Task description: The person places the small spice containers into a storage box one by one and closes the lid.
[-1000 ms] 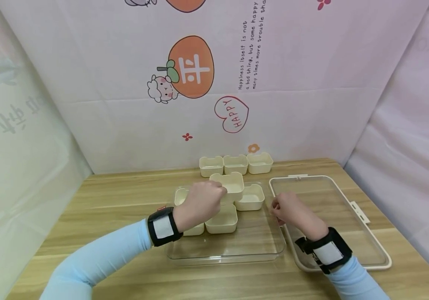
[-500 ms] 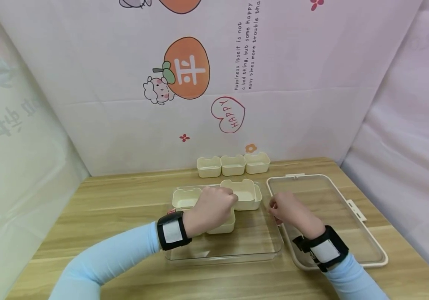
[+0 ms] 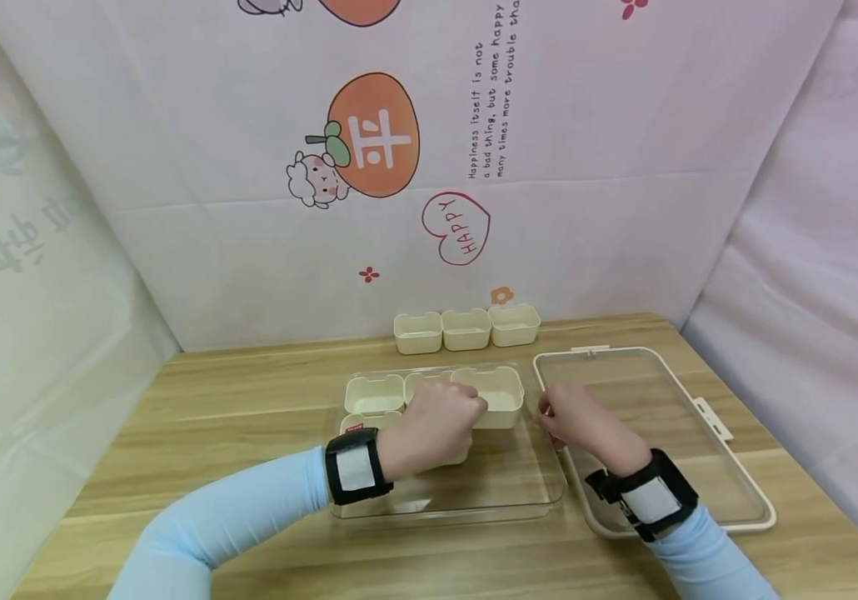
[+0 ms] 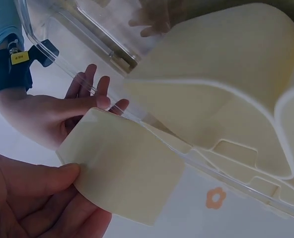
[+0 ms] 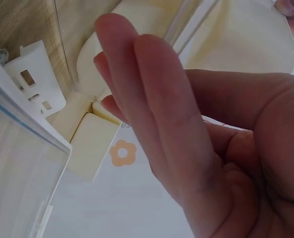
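Observation:
My left hand (image 3: 436,425) pinches a cream small open-topped container (image 3: 496,400) by its wall, thumb on one side and fingers on the other. This container is over the back right of a clear plastic box (image 3: 504,492). Several like cream containers (image 3: 375,396) stand in the box, partly hidden behind the left hand. In the left wrist view the held container (image 4: 122,163) shows one smooth side. My right hand (image 3: 586,425) is at the box's right wall, its fingers (image 5: 172,94) fairly straight; I cannot tell how firmly they touch it.
Three more cream containers (image 3: 466,331) stand in a row at the table's back edge. A clear lid (image 3: 669,433) with a pale frame and clips lies right of the box, under the right forearm. A printed cloth (image 3: 264,267) hangs behind the wooden table (image 3: 249,383).
My left hand has moved right and slightly forward toward me, bringing the held container down to the box's back right. The middle back container shows again. The right hand stays at the box's side.

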`<action>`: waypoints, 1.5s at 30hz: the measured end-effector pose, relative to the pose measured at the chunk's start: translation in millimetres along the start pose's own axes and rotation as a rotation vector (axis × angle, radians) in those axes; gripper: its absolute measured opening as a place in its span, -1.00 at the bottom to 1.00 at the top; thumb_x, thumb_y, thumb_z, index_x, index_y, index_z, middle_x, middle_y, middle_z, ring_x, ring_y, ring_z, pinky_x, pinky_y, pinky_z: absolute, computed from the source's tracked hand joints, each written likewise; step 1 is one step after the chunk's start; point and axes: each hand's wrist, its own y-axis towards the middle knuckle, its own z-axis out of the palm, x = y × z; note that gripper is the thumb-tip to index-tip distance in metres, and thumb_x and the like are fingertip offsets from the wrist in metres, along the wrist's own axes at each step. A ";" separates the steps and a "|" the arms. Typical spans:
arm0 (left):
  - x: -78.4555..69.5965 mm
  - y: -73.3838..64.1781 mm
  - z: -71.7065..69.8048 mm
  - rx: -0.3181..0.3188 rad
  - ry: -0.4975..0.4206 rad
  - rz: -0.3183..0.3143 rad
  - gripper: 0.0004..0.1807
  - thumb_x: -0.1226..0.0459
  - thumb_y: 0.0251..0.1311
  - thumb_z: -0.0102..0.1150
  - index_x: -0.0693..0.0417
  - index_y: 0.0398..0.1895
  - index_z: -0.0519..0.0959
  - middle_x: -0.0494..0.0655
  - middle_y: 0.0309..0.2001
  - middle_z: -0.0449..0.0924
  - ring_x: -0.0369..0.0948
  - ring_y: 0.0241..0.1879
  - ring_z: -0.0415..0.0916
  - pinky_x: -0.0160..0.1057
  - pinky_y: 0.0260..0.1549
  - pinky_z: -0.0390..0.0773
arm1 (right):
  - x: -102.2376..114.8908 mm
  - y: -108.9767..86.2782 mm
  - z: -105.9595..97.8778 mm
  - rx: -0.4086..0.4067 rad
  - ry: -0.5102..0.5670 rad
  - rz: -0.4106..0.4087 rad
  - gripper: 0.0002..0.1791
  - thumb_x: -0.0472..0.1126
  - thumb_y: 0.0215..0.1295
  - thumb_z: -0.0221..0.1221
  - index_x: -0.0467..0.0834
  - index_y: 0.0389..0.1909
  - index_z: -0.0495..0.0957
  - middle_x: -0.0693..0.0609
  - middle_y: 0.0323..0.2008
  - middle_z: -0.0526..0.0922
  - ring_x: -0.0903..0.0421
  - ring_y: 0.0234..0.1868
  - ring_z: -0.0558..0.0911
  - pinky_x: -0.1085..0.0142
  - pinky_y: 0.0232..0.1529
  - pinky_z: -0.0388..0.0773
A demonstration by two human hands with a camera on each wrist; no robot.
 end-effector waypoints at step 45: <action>-26.2 6.8 27.3 0.132 0.011 0.048 -0.73 0.44 -0.19 0.19 -0.11 -0.77 0.40 -0.31 -0.71 0.35 -0.36 -0.71 0.24 -0.36 -0.82 0.21 | 0.2 1.1 -2.1 0.001 -0.036 -0.065 -0.72 -0.44 0.20 -0.02 -0.24 -0.66 0.50 0.06 -0.77 0.52 0.18 -0.76 0.58 0.46 -0.69 0.44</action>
